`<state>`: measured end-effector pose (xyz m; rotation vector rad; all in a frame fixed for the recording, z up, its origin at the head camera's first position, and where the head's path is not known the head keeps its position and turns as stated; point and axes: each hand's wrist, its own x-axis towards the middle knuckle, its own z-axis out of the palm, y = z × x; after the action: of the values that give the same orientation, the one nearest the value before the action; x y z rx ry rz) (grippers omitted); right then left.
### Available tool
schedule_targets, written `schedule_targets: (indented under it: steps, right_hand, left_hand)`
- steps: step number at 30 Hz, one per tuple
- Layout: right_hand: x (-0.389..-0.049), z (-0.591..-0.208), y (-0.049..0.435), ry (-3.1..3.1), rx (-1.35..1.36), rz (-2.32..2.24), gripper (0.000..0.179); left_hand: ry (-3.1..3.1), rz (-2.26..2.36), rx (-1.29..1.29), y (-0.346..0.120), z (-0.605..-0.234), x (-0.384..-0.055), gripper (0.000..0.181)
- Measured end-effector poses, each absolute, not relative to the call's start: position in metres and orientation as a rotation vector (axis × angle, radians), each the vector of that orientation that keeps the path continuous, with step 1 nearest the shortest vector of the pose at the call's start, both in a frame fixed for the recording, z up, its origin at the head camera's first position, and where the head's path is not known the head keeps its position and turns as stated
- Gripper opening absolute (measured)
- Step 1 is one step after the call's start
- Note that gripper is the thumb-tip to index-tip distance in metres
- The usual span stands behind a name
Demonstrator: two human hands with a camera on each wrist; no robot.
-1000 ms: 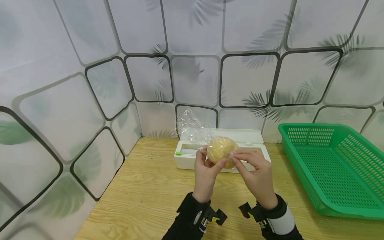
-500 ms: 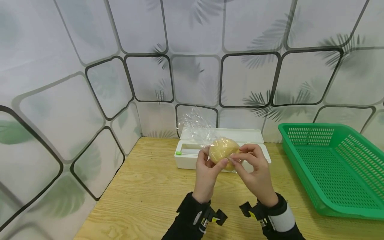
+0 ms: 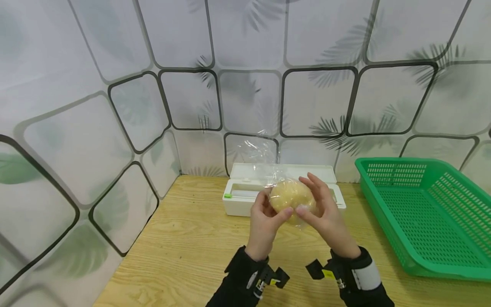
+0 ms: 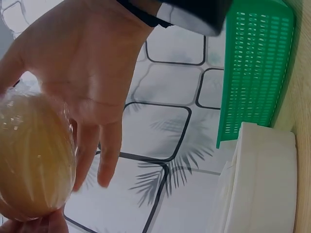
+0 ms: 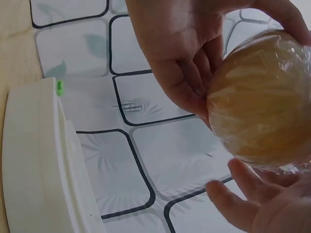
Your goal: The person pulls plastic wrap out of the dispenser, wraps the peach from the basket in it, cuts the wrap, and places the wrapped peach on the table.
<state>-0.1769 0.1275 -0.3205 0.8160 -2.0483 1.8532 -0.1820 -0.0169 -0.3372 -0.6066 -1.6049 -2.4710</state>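
A round, pale-yellow ball wrapped in clear cling film (image 3: pixel 291 194) is held up between the two hands, above the near side of a white box. The left hand (image 3: pixel 264 226) grips its left side, thumb in front and fingers behind. On the right, the right hand (image 3: pixel 330 221) holds it with the thumb pressed on the front and the fingers spread along the far side; some fingers stand off it in the left wrist view. Loose film (image 3: pixel 261 149) rises up and away from the ball. Glossy creases of film (image 5: pixel 272 92) cover the ball in the right wrist view.
The lidded white cling film dispenser (image 3: pixel 236 207), with a green slider (image 3: pixel 228 195), stands at the back of the wooden table (image 3: pixel 168 247), lid raised. A green plastic basket (image 3: pixel 383 232) stands at the right. Patterned walls (image 3: pixel 249 102) close off the back and left.
The right hand has gone from pinching film at the ball's front to spreading its fingers round the right side. The ball has shifted slightly right and toward the camera, the loose film with it.
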Motion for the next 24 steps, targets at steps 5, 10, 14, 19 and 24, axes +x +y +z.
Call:
schedule_targets:
  steps: [5, 10, 14, 19, 24]
  right_hand:
    - [-0.177, -0.319, 0.134, -2.134, 0.849, 1.994, 0.061]
    - [-0.177, -0.318, 0.134, -2.142, 0.809, 1.992, 0.057]
    - [-0.177, -0.318, 0.133, -2.160, 0.752, 1.943, 0.053]
    - [-0.178, -0.318, 0.131, -2.213, 0.675, 1.960, 0.052]
    - [-0.179, -0.317, 0.132, -2.262, 0.701, 2.029, 0.056]
  left_hand:
    - [-1.656, -2.391, -0.704, -0.020, -0.337, -0.181, 0.065]
    - [-1.734, -2.327, -0.723, -0.022, -0.337, -0.184, 0.063]
    - [-1.782, -2.316, -0.748, -0.025, -0.338, -0.186, 0.063]
    - [-1.845, -2.313, -0.793, -0.028, -0.336, -0.186, 0.067]
    - [-1.935, -2.254, -0.804, -0.032, -0.332, -0.183, 0.069]
